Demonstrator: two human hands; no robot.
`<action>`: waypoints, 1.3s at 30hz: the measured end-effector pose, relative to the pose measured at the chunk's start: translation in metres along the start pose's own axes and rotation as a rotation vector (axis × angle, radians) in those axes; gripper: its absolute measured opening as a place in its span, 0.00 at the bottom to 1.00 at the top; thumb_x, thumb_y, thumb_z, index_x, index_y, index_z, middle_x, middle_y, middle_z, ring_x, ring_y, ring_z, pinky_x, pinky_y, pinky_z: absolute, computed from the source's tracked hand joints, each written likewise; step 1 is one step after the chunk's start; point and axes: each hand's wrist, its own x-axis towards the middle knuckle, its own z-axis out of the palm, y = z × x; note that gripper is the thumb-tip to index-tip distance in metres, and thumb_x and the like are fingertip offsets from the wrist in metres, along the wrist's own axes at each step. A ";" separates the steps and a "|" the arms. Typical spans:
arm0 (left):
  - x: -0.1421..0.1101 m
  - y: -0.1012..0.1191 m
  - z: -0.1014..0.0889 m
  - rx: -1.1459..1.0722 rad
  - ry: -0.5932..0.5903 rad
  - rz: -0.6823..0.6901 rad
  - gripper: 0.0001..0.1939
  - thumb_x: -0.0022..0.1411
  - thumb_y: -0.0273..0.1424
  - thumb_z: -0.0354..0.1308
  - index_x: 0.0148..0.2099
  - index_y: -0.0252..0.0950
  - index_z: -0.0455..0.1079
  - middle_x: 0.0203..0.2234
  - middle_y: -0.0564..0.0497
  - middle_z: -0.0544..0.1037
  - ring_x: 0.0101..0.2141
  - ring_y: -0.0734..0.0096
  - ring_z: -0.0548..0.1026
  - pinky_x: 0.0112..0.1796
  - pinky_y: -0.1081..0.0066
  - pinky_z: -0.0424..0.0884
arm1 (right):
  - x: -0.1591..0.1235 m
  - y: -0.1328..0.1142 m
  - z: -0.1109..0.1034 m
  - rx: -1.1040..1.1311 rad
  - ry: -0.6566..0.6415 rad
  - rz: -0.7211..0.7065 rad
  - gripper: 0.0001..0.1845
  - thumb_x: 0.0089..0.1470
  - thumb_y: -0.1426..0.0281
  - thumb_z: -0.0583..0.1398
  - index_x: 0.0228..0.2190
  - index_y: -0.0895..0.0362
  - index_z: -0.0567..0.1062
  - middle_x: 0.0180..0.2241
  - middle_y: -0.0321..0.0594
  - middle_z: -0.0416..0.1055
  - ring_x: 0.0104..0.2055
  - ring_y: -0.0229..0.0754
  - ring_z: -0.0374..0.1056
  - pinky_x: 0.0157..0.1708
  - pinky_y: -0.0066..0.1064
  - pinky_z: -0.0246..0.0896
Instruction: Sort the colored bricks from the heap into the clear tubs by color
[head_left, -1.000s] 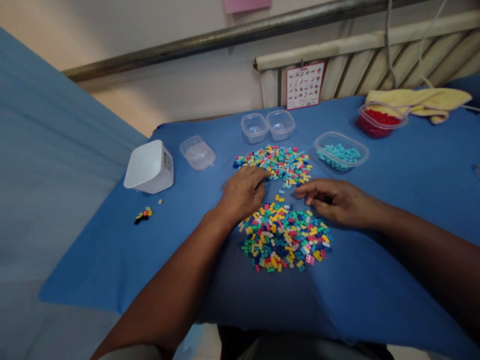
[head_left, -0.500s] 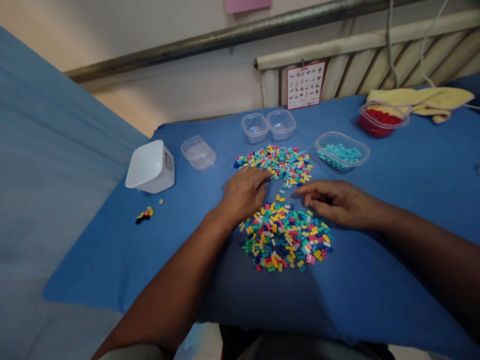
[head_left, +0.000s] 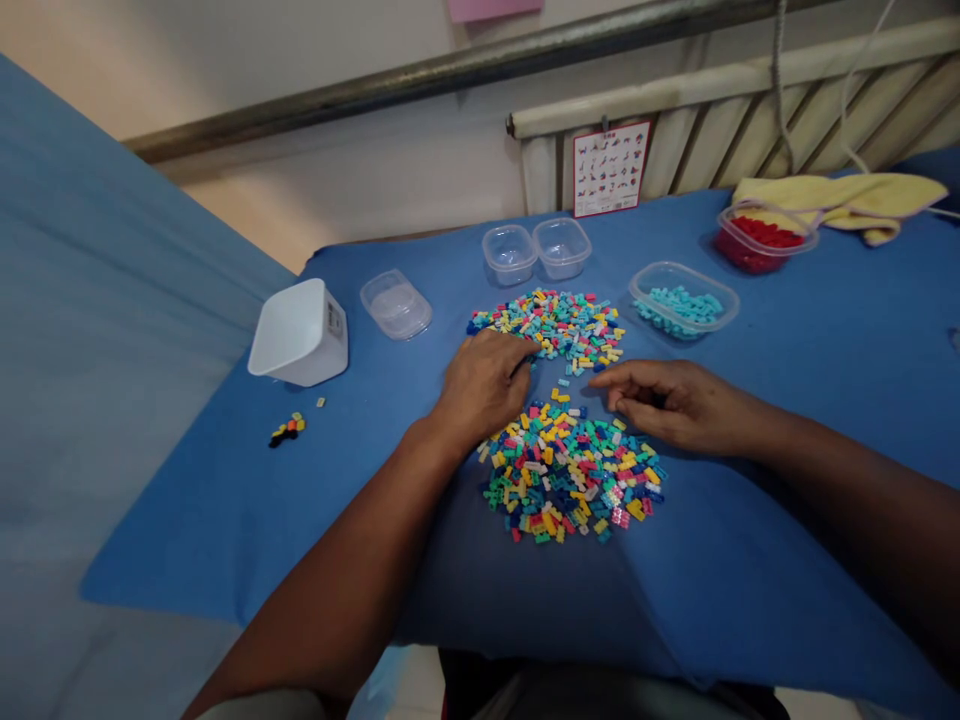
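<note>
Multicolored toy bricks lie in 2 piles on a blue tablecloth (head_left: pixel 300 540), the near pile (head_left: pixel 570 475) closest to me. Off to the L, a small cluster of bricks (head_left: pixel 287 430) incl. black, orange & yellow pcs. sits near 1 loose pale brick (head_left: pixel 321 402). My R hand (head_left: pixel 667 405) rests loosely open R of the gap b/w piles, index finger out, thumb apart, no brick visible in it. My L hand (head_left: pixel 487 385) is palm-down at the L edge of the far pile (head_left: pixel 559 325), fingers bent; can't tell if they grip a brick. Beyond, L to R: white plastic tub (head_left: pixel 292 335), clear plastic container (head_left: pixel 397 305), 2 clear tubs (head_left: pixel 510 257) side by side, oblong tub (head_left: pixel 686 305) w/ lt. blue bricks, & round-cornered tub (head_left: pixel 761 240) w/ red pcs. next to a yellow cloth (head_left: pixel 855 200). At back, a red-bordered picture chart (head_left: pixel 610 170) hangs clipped.
</note>
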 end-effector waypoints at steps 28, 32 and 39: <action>0.001 0.004 -0.002 0.059 -0.063 -0.009 0.15 0.73 0.32 0.58 0.58 0.38 0.79 0.49 0.44 0.85 0.51 0.49 0.79 0.55 0.48 0.74 | 0.000 -0.002 0.000 -0.006 0.000 0.021 0.19 0.67 0.56 0.65 0.54 0.49 0.84 0.38 0.42 0.80 0.34 0.43 0.73 0.29 0.33 0.69; 0.001 0.004 -0.002 0.058 -0.073 -0.013 0.15 0.73 0.32 0.59 0.58 0.38 0.79 0.49 0.43 0.85 0.51 0.49 0.79 0.55 0.48 0.73 | 0.000 -0.001 0.000 0.008 -0.009 0.013 0.18 0.68 0.57 0.64 0.55 0.49 0.83 0.38 0.41 0.79 0.33 0.43 0.71 0.30 0.33 0.67; 0.001 -0.006 -0.010 0.027 0.024 -0.040 0.21 0.71 0.27 0.55 0.62 0.35 0.78 0.54 0.42 0.84 0.54 0.50 0.79 0.56 0.50 0.75 | 0.001 -0.006 -0.005 -0.072 -0.031 -0.018 0.11 0.69 0.60 0.63 0.41 0.52 0.83 0.32 0.39 0.77 0.30 0.41 0.67 0.30 0.33 0.64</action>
